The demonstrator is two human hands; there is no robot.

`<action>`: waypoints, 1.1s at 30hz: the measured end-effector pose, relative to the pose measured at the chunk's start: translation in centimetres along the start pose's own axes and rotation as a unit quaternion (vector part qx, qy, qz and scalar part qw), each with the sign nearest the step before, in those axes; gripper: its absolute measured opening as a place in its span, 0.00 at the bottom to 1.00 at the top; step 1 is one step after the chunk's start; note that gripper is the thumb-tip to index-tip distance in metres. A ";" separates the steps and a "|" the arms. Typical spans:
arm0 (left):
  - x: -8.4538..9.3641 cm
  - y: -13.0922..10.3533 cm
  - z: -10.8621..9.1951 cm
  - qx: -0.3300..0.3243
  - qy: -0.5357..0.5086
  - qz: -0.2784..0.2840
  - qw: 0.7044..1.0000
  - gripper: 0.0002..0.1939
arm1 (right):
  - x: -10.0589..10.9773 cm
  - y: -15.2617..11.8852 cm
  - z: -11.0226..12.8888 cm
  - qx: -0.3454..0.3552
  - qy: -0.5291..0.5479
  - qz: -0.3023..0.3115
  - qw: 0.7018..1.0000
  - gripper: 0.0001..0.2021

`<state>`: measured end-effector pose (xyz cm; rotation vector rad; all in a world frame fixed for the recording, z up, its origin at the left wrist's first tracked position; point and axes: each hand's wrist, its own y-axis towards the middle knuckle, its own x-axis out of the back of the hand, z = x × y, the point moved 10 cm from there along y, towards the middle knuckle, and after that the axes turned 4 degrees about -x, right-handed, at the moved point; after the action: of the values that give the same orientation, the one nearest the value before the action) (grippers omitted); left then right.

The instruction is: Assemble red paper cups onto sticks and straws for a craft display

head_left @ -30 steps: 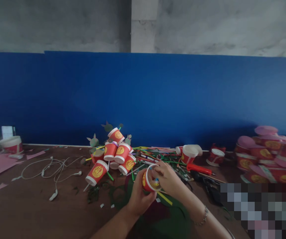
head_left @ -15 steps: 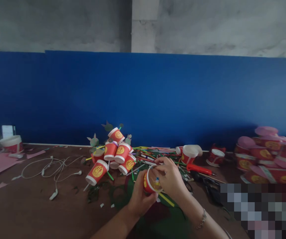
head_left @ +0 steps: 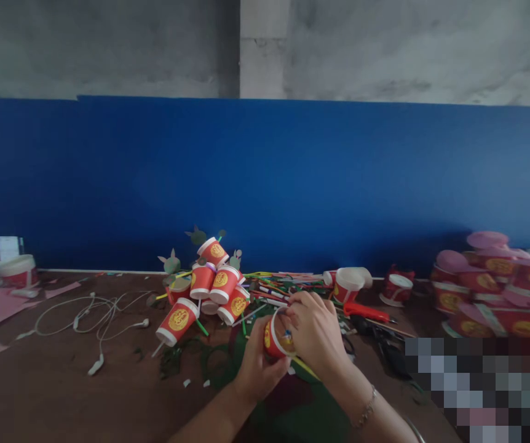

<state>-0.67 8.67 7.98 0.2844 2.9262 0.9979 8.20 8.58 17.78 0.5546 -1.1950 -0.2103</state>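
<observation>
Holds a red paper cup (head_left: pixel 272 339) in the left hand (head_left: pixel 256 364), above dark green material (head_left: pixel 304 412) on the brown table (head_left: pixel 85 409), wrapping its fingers around the wall and tilting the mouth toward the right hand (head_left: pixel 318 337). Rests the right hand's bunched fingers at the opening, over a small blue and yellow piece (head_left: pixel 288 335) inside; cannot tell if pinching anything. Beyond, includes tangled white earphones (head_left: pixel 95 366), a red-handled tool (head_left: pixel 369 312), heaped red cups (head_left: pixel 223 284) and pink-topped cups (head_left: pixel 484 283). Ends at a blue partition (head_left: pixel 265 184) before a grey wall (head_left: pixel 385 49).
</observation>
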 end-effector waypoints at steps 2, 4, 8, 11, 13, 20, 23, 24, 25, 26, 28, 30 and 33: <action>-0.1 0.0 0.2 0.004 -0.007 0.004 1.000 0.30 | -0.2 0.1 0.1 0.011 0.020 0.008 1.000 0.08; -0.1 0.0 0.1 0.004 -0.017 0.008 1.000 0.31 | -0.5 0.1 0.2 0.024 0.038 0.019 0.999 0.10; -0.1 0.0 0.0 0.003 -0.018 0.006 1.000 0.32 | -0.6 0.1 0.2 0.032 0.053 0.030 0.998 0.12; 0.2 0.0 0.2 0.009 -0.002 -0.005 1.000 0.32 | -0.5 0.1 0.2 0.035 0.057 0.030 0.997 0.10; 0.2 0.0 0.2 0.012 0.005 -0.006 1.000 0.32 | -0.5 0.1 0.3 0.045 0.060 0.030 0.997 0.09; -0.4 0.0 0.1 0.014 -0.031 0.022 0.999 0.32 | -1.0 0.4 0.3 0.074 0.029 0.045 0.996 0.10; -0.5 -0.1 0.5 0.024 -0.040 0.022 0.999 0.32 | -1.0 0.4 0.2 0.076 0.009 0.038 0.996 0.09; -0.5 -0.1 0.6 0.027 -0.042 0.021 0.999 0.32 | -1.0 0.4 0.1 0.077 0.005 0.036 0.996 0.09; -0.5 -0.1 0.6 0.030 -0.043 0.020 0.998 0.32 | -1.1 0.4 0.1 0.079 0.002 0.035 0.996 0.09; -0.5 -0.1 0.6 0.032 -0.043 0.020 0.998 0.32 | -1.1 0.4 0.1 0.080 0.000 0.035 0.996 0.08; -0.6 0.0 0.5 0.031 -0.042 0.025 0.998 0.32 | -1.3 0.3 0.1 0.084 -0.001 0.041 0.996 0.08; -0.6 0.0 0.4 0.026 -0.040 0.030 0.998 0.32 | -1.3 0.3 0.1 0.083 -0.003 0.045 0.996 0.08; -0.6 -0.1 0.4 0.027 -0.042 0.032 0.998 0.32 | -1.2 0.3 0.1 0.076 -0.005 0.038 0.996 0.09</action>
<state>-0.02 8.78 7.58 0.4142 2.8877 0.8928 7.68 9.36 17.01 0.6391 -1.2460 -0.0575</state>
